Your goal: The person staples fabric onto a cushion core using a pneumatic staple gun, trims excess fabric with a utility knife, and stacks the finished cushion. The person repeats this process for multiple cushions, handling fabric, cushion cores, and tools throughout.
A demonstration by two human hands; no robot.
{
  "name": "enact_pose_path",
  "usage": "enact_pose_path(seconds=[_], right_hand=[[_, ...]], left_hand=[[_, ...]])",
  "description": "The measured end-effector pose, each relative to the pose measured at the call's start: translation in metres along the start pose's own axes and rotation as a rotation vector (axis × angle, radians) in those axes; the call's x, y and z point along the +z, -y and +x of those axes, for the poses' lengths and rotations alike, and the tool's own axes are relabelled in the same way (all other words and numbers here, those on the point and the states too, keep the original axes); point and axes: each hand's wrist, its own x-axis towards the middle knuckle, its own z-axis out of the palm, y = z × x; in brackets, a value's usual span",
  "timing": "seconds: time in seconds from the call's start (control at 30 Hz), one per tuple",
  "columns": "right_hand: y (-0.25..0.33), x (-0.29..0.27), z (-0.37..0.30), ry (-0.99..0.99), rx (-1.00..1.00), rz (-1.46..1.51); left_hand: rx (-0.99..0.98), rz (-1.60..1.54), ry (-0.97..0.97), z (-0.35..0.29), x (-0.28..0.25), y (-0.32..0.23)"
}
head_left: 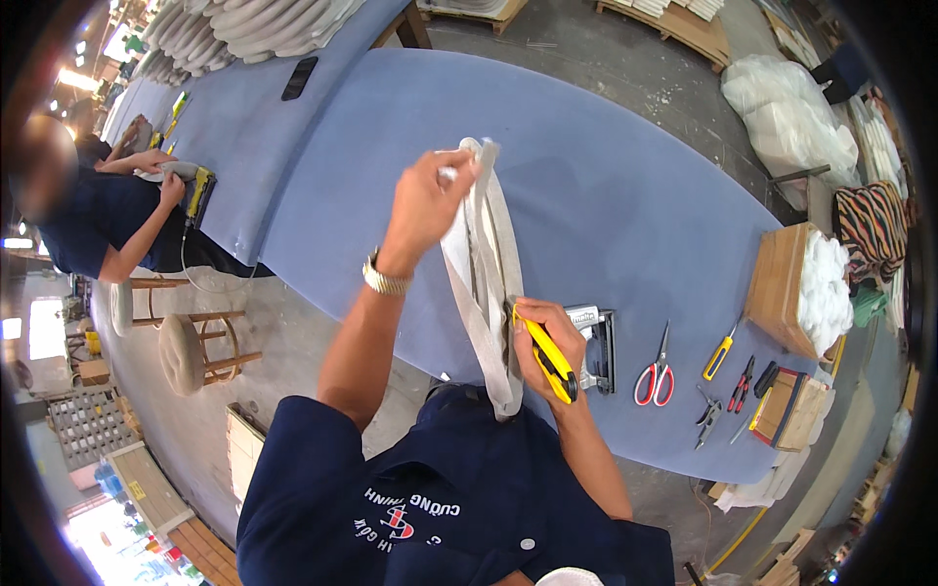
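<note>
Head view: left hand (430, 203) pinches long, pale fabric strips (506, 252); right hand (559, 330) grips a yellow-and-black, slim plastic cutter (549, 359).

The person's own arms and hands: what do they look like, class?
The left hand and right hand are ungloved. A pale metallic, watch-like band circles the left wrist; none shows on the right. The navy sleeves are short.

Glare whitens the far left, soft shadows cross the table (635, 225), edges bow.
</note>
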Motion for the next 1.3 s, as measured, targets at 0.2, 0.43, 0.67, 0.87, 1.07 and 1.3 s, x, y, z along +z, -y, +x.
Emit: enact_pose_path(seconds=[0.2, 0.43, 0.67, 0.87, 1.07, 1.3], right_hand=[[-0.005, 0.000, -0.006, -0.009, -0.022, 0.029], [-0.014, 0.001, -0.018, 0.010, -0.086, 0.066], [-0.021, 0.004, -0.018, -0.019, -0.075, 0.078], [-0.029, -0.005, -0.020, -0.045, -0.091, 0.075], [-0.029, -0.015, -0.024, -0.040, -0.056, 0.042], [-0.011, -0.023, -0.051, -0.039, -0.058, 0.032]], left_hand=[[-0.030, 0.238, 0.183, -0.123, 0.026, -0.017], [-0.225, 0.016, 0.044, -0.171, 0.036, -0.003], [-0.043, 0.469, 0.151, -0.131, 0.037, 0.009], [0.200, 0.483, 0.220, -0.126, 0.042, 0.008], [-0.087, 0.123, 0.305, -0.124, 0.043, 0.023], [-0.260, -0.201, 0.321, -0.116, 0.045, 0.027]])
